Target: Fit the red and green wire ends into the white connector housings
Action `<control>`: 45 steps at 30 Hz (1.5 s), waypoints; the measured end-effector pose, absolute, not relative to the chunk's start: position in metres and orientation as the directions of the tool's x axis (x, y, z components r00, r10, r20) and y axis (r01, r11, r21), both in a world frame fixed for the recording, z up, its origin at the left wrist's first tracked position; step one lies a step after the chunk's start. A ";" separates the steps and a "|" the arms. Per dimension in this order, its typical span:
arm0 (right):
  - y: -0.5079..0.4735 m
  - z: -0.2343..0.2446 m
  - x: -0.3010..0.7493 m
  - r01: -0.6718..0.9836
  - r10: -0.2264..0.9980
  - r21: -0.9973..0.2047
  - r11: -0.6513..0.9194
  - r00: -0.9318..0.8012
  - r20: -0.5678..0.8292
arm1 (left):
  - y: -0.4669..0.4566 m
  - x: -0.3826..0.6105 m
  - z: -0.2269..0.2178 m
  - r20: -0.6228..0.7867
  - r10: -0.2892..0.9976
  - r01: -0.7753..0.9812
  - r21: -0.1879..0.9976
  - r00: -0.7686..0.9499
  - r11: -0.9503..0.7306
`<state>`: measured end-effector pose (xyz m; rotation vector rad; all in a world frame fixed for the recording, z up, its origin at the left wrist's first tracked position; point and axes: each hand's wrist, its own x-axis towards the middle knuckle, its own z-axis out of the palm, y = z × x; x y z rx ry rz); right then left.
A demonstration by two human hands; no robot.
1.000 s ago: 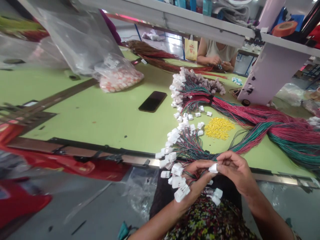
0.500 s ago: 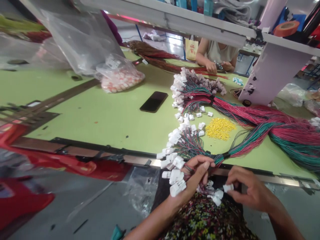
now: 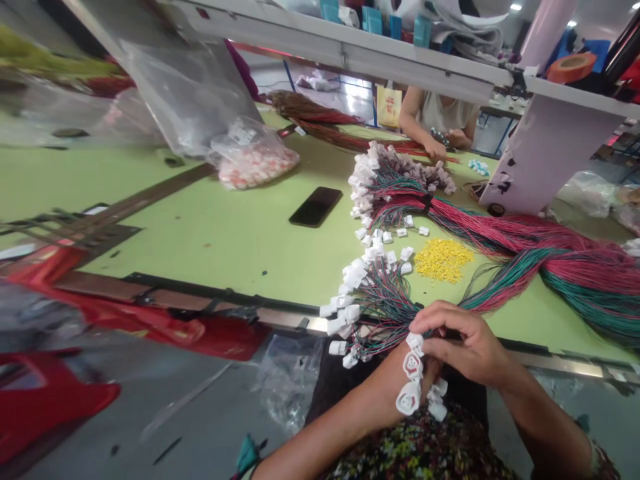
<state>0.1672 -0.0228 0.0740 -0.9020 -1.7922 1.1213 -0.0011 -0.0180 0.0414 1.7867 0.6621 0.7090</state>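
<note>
White plastic connectors [image 3: 413, 377] stand in a short stack, long axis running near to far, at the end of a red-and-green wire bundle [image 3: 385, 313], with no readable print. The left hand [image 3: 393, 390] is closed around the wires; the right hand [image 3: 467, 343], curled over them, now meets the top connector, no longer held off to the right. Yellow plastic bits [image 3: 443, 260] lie farther along the green bench [image 3: 200, 233].
</note>
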 end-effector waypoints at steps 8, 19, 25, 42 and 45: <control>-0.027 0.067 0.173 0.090 0.878 -0.947 0.307 -0.411 0.246 | -0.015 0.001 0.033 0.172 0.687 0.051 0.955 0.706 -0.291; -0.040 0.058 0.196 0.175 0.854 -0.860 0.479 -0.321 0.410 | -0.028 -0.009 0.026 -0.117 0.868 -0.284 0.916 0.482 0.281; -0.022 0.060 0.202 0.209 0.877 -0.892 0.400 -0.369 0.307 | -0.027 -0.009 0.021 -0.064 0.861 -0.190 0.965 0.504 0.183; 0.068 0.038 0.207 0.651 0.702 -0.442 0.617 -0.709 -0.065 | -0.026 -0.011 0.032 -0.151 0.763 -0.024 0.977 0.628 0.214; 0.063 0.033 0.207 0.705 0.768 -0.420 0.572 -0.640 -0.028 | -0.025 -0.011 0.032 -0.170 0.770 -0.036 0.969 0.615 0.243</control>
